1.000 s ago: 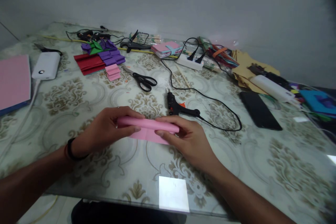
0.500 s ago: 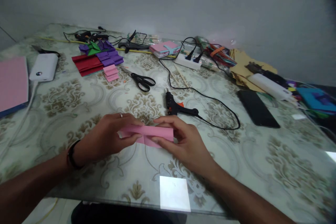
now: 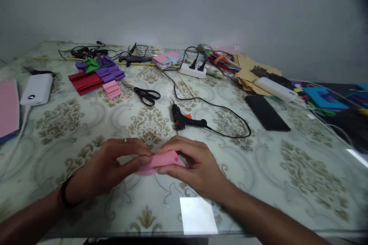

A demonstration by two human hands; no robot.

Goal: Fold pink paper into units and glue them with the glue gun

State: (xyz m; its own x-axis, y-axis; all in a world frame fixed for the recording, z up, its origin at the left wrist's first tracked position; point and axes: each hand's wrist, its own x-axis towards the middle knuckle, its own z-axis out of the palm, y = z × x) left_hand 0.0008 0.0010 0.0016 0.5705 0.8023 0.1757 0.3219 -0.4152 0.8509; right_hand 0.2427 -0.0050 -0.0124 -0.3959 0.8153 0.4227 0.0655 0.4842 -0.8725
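A piece of pink paper (image 3: 165,159), partly rolled over on itself, is held between my two hands above the patterned tabletop. My left hand (image 3: 115,162), with a ring and a dark wristband, pinches its left part between thumb and fingers. On the right part, my right hand (image 3: 195,160) grips with the thumb in front and fingers behind. A rolled end shows at the right; my fingers hide much of the sheet. Beyond my hands lie a black glue gun (image 3: 185,118) and black-handled scissors (image 3: 145,93).
Folded pink paper (image 3: 111,89), red paper (image 3: 85,83) and purple paper (image 3: 110,72) lie back left. A white power bank (image 3: 37,89) is at left. The glue gun's cord loops right, near a black phone (image 3: 267,113). A power strip (image 3: 192,70) stands at the back.
The pink paper has gone from a flatter fold with a visible crease to a rounded roll. My hands have drawn closer together over it. The camera view has shifted slightly.
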